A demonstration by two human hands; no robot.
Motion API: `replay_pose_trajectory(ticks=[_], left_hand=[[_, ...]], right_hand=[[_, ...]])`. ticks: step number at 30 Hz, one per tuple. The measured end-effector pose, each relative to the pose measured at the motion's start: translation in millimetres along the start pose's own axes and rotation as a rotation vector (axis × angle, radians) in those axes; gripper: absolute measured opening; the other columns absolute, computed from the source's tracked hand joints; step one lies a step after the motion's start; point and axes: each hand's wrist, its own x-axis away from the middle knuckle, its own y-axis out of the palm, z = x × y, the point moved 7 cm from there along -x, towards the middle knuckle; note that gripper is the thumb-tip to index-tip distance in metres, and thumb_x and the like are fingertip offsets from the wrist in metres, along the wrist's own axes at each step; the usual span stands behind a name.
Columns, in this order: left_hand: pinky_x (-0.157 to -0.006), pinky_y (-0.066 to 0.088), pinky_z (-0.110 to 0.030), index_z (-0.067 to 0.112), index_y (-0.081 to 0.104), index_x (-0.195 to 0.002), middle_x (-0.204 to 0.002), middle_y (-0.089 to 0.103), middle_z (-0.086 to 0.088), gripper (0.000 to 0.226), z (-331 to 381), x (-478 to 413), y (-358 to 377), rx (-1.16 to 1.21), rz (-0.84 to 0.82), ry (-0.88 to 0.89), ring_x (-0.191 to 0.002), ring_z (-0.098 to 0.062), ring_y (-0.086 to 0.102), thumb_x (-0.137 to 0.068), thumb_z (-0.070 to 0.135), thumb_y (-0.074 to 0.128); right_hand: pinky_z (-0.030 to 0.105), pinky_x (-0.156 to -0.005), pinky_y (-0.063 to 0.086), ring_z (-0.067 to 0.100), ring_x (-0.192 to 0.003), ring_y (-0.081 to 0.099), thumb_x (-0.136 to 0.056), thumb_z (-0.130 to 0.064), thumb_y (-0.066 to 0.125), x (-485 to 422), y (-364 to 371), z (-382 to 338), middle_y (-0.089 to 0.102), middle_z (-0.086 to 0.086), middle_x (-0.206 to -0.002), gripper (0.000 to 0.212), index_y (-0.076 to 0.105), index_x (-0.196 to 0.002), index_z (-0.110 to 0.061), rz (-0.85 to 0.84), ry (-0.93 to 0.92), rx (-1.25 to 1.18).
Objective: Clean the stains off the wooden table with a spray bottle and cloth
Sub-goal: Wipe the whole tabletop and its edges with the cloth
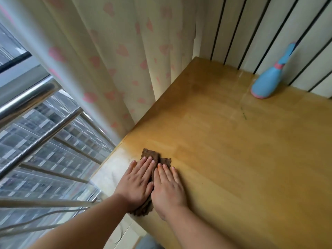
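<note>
A brown cloth (150, 155) lies on the wooden table (233, 150) near its left edge. My left hand (137, 182) and my right hand (168, 187) lie side by side, flat on the cloth with straight fingers, pressing it down; most of the cloth is hidden under them. A blue spray bottle (267, 81) with pink trim stands at the table's far side against the wall, well away from both hands. A thin dark green streak (243, 113) marks the wood in front of the bottle.
A cream curtain (116, 60) with pink hearts hangs along the table's left edge. Beyond it are metal railings (36, 123) and a window. A white wall (260, 33) with dark vertical lines backs the table. A pale sill (111, 169) adjoins the near left corner.
</note>
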Motion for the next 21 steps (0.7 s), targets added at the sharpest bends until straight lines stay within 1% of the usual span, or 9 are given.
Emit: replay_pose_trajectory(ticks=[2,4,6,7,10,13,16,19,21], left_hand=[[-0.118,0.012,-0.043,0.012,0.036,-0.15,-0.156,0.035,-0.007,0.064,0,-6,-1,0.014,-0.002,-0.008,-0.147,-0.021,0.023,-0.095,0.044,0.034],[-0.116,0.016,-0.044,0.011,0.036,-0.149,-0.155,0.037,-0.007,0.064,1,-16,-3,0.023,0.005,-0.025,-0.145,-0.022,0.029,-0.095,0.044,0.035],[-0.114,0.017,-0.044,0.011,0.036,-0.148,-0.153,0.04,-0.006,0.063,2,-27,-4,0.022,0.011,-0.044,-0.143,-0.022,0.034,-0.094,0.044,0.034],[-0.114,0.017,-0.044,0.011,0.037,-0.147,-0.152,0.041,-0.006,0.062,3,-31,-5,0.02,0.016,-0.047,-0.142,-0.022,0.035,-0.094,0.043,0.034],[-0.116,0.014,-0.043,0.011,0.04,-0.147,-0.154,0.038,-0.006,0.062,5,-44,-5,0.019,0.016,-0.029,-0.143,-0.022,0.032,-0.095,0.044,0.032],[-0.115,0.014,-0.043,0.011,0.041,-0.147,-0.154,0.034,-0.004,0.061,10,-53,-6,0.015,0.012,-0.026,-0.143,-0.022,0.032,-0.096,0.044,0.032],[-0.112,0.019,-0.045,0.012,0.044,-0.146,-0.152,0.039,-0.005,0.06,17,-68,-9,0.028,-0.012,-0.033,-0.142,-0.023,0.033,-0.096,0.044,0.032],[-0.112,0.017,-0.045,0.013,0.045,-0.146,-0.152,0.043,-0.006,0.06,28,-92,-10,0.046,-0.041,-0.018,-0.142,-0.022,0.033,-0.097,0.045,0.032],[-0.114,0.012,-0.044,0.014,0.042,-0.147,-0.154,0.039,-0.005,0.059,35,-114,-12,0.056,-0.063,-0.022,-0.145,-0.023,0.026,-0.1,0.046,0.027]], right_hand=[[0.045,-0.116,0.025,0.024,-0.13,0.049,-0.089,-0.029,0.023,-5,-6,6,0.054,0.011,-0.139,0.06,0.056,-0.132,-0.004,-0.016,0.041,0.021],[0.044,-0.119,0.005,0.024,-0.145,0.024,-0.093,-0.028,0.008,-11,-11,8,0.028,0.01,-0.156,0.064,0.031,-0.148,-0.005,-0.052,0.002,0.117],[0.041,-0.118,-0.009,0.022,-0.149,0.005,-0.098,-0.027,0.007,-20,-13,13,0.009,0.008,-0.162,0.059,0.012,-0.153,-0.007,-0.04,-0.017,0.16],[0.041,-0.118,-0.006,0.022,-0.149,0.009,-0.098,-0.024,0.011,-24,-14,15,0.013,0.008,-0.161,0.057,0.016,-0.152,-0.007,-0.014,-0.007,0.17],[0.041,-0.113,0.029,0.021,-0.13,0.049,-0.087,-0.021,0.026,-30,-13,23,0.053,0.008,-0.14,0.056,0.059,-0.131,-0.007,0.024,0.074,0.093],[0.043,-0.106,0.041,0.021,-0.122,0.058,-0.081,-0.021,0.035,-33,-13,31,0.062,0.009,-0.129,0.053,0.066,-0.121,-0.006,0.004,0.063,0.057],[0.042,-0.109,0.038,0.023,-0.12,0.059,-0.075,-0.018,0.044,-40,-22,40,0.062,0.011,-0.128,0.052,0.066,-0.121,-0.004,0.039,0.05,0.1],[0.041,-0.11,0.019,0.024,-0.117,0.061,-0.079,-0.017,0.035,-51,-34,61,0.064,0.012,-0.126,0.053,0.067,-0.118,-0.003,0.051,0.123,0.085],[0.041,-0.11,0.015,0.025,-0.116,0.061,-0.079,-0.017,0.033,-59,-41,80,0.064,0.013,-0.125,0.054,0.067,-0.117,-0.002,0.054,0.164,0.09]])
